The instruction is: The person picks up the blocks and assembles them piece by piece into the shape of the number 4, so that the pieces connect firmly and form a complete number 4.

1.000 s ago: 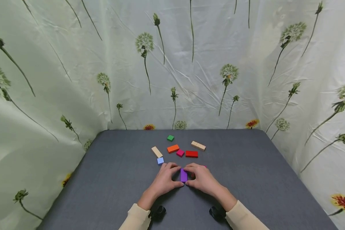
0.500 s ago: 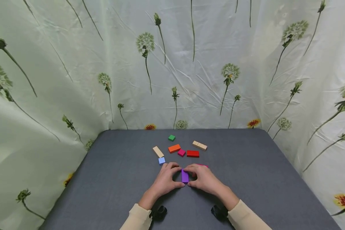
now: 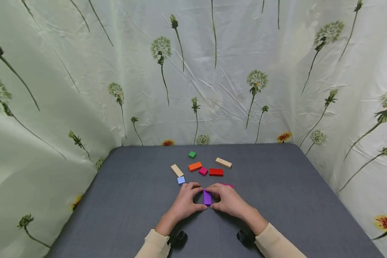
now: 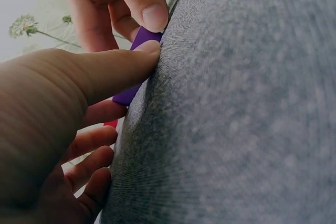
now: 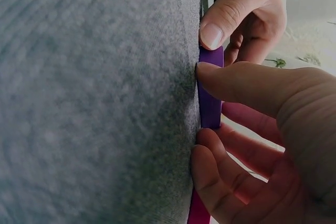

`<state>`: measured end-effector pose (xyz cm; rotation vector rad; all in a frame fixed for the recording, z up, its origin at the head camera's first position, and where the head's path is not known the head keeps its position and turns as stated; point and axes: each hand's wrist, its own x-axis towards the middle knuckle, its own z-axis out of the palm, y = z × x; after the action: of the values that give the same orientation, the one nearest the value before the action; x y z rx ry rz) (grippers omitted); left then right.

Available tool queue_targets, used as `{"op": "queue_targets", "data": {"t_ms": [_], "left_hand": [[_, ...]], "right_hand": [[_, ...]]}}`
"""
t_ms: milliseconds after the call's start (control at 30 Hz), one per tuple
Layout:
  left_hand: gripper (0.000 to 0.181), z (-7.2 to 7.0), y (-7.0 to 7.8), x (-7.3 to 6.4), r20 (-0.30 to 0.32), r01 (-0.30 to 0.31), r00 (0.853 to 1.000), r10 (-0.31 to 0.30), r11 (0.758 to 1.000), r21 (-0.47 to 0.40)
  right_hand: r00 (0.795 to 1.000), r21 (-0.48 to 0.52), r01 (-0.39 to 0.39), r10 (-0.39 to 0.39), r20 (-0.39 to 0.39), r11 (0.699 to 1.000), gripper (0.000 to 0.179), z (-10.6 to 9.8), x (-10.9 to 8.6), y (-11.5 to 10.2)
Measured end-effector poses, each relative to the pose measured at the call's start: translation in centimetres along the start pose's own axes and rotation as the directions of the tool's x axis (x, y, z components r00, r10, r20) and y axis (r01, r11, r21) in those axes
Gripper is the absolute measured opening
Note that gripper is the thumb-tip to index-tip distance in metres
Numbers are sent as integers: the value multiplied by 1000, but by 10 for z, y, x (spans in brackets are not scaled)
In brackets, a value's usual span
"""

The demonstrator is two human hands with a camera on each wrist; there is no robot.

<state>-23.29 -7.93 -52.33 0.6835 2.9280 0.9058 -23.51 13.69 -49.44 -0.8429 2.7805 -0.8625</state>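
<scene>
From afar, I see the left hand (image 3: 187, 200) arched, thumb and index finger gripping a purple block (image 3: 207, 198). The block lies on the grey table (image 3: 132, 208) between both hands, neither nearer, long axis running front to back. The right hand (image 3: 227, 201) mirrors that pinch.

Looked softly, evenly lit in the head view, with pale sheen on the curtain (image 3: 180, 86) at left and faint shadows beneath the left hand (image 3: 186, 202) and right hand (image 3: 228, 201). Turned dimmer in both wrist views, blurring the near tabletop (image 4: 236, 119).
</scene>
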Motion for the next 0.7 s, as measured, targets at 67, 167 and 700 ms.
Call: {"op": "queue_targets", "data": {"t_ms": [67,167,700], "left_hand": [[63,0,0,0,-2,-2,1000,2,1000,2],[63,0,0,0,-3,-1,1000,1,1000,0],[65,0,3,-1,-10,11,1000,-11,1000,-29]], "right_hand": [[1000,-1,6,-6,2,1000,58,0,0,1],[1000,4,11,-11,12,1000,60,-1,0,1],[996,19,-9,11,-88,1000,59,-25,-7,2]]}}
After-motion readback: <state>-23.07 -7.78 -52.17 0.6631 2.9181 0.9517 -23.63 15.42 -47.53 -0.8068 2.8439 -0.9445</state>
